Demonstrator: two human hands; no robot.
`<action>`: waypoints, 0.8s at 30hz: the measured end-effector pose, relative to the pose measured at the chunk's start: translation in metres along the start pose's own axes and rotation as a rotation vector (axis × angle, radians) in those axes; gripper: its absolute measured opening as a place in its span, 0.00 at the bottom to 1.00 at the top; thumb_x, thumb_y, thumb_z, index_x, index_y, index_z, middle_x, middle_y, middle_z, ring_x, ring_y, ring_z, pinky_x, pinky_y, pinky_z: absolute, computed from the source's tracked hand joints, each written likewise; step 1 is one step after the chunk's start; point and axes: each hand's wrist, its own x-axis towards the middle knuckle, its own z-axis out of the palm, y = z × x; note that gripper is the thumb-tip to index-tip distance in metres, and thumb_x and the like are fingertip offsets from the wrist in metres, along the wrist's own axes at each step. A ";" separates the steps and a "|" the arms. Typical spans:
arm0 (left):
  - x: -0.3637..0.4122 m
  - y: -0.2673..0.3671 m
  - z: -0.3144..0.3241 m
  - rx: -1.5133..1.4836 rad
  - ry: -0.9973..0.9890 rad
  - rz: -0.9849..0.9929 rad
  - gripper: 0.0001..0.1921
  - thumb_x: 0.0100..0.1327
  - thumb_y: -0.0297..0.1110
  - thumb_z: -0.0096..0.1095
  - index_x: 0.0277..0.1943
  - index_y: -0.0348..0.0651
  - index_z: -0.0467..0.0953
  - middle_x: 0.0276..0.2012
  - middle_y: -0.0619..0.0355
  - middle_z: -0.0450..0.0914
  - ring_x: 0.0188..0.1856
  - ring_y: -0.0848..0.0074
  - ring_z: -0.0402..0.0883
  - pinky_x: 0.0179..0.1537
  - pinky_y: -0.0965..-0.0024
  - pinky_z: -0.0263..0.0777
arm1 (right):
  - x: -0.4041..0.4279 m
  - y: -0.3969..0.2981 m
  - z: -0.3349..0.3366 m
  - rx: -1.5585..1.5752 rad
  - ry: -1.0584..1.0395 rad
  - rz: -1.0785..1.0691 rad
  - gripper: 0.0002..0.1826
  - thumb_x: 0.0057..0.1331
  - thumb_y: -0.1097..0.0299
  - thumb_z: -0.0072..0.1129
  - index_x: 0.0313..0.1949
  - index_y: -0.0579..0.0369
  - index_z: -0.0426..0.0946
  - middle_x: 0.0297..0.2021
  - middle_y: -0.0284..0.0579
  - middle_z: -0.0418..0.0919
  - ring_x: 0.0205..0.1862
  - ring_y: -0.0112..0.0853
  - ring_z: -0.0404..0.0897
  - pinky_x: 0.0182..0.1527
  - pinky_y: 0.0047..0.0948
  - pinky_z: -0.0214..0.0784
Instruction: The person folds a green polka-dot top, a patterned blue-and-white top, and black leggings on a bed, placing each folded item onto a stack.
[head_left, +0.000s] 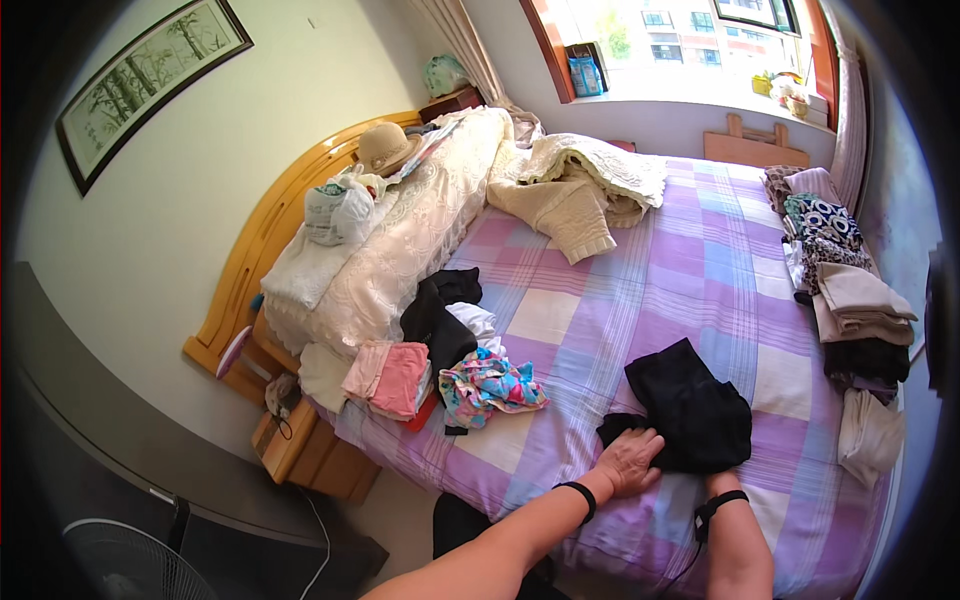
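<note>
A black garment (690, 412) lies partly folded on the plaid bedspread (555, 315), close to the bed's near edge. At its near left corner, my left hand (631, 461) has its fingers curled on the black cloth. My right hand (722, 482) reaches under the garment's near edge; its fingers are hidden by the fabric. Each wrist wears a black band. Left of the hands, a bright floral garment (491, 386) lies crumpled beside a black cloth piece (439, 319) and folded pink clothes (390, 379).
Folded clothes (862, 300) line the bed's right side. Cream quilted bedding (577, 187) lies farther back. A lace-covered heap (420, 232) by the headboard bears a hat (386, 146) and a plastic bag (339, 210). A nightstand (315, 450) and a fan (135, 562) stand at left.
</note>
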 end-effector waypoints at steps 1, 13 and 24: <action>0.000 0.002 0.001 -0.006 -0.001 -0.004 0.21 0.52 0.39 0.68 0.45 0.41 0.69 0.43 0.47 0.73 0.49 0.53 0.76 0.53 0.54 0.69 | -0.001 0.002 -0.001 -0.004 0.001 -0.001 0.25 0.67 0.58 0.58 0.63 0.48 0.75 0.60 0.53 0.78 0.64 0.50 0.74 0.66 0.46 0.67; -0.004 -0.003 0.003 0.009 0.093 -0.019 0.20 0.57 0.42 0.66 0.47 0.42 0.70 0.44 0.47 0.75 0.51 0.52 0.76 0.56 0.52 0.68 | -0.025 -0.012 -0.031 -0.019 -0.054 -0.290 0.30 0.68 0.55 0.58 0.68 0.48 0.72 0.66 0.54 0.74 0.70 0.48 0.70 0.72 0.44 0.62; -0.049 0.047 -0.003 0.153 0.046 -0.462 0.26 0.60 0.54 0.67 0.51 0.43 0.75 0.50 0.46 0.78 0.57 0.54 0.78 0.57 0.51 0.69 | -0.147 -0.009 -0.070 -0.210 -0.385 -0.091 0.38 0.65 0.47 0.53 0.70 0.56 0.69 0.73 0.64 0.60 0.76 0.58 0.56 0.78 0.52 0.43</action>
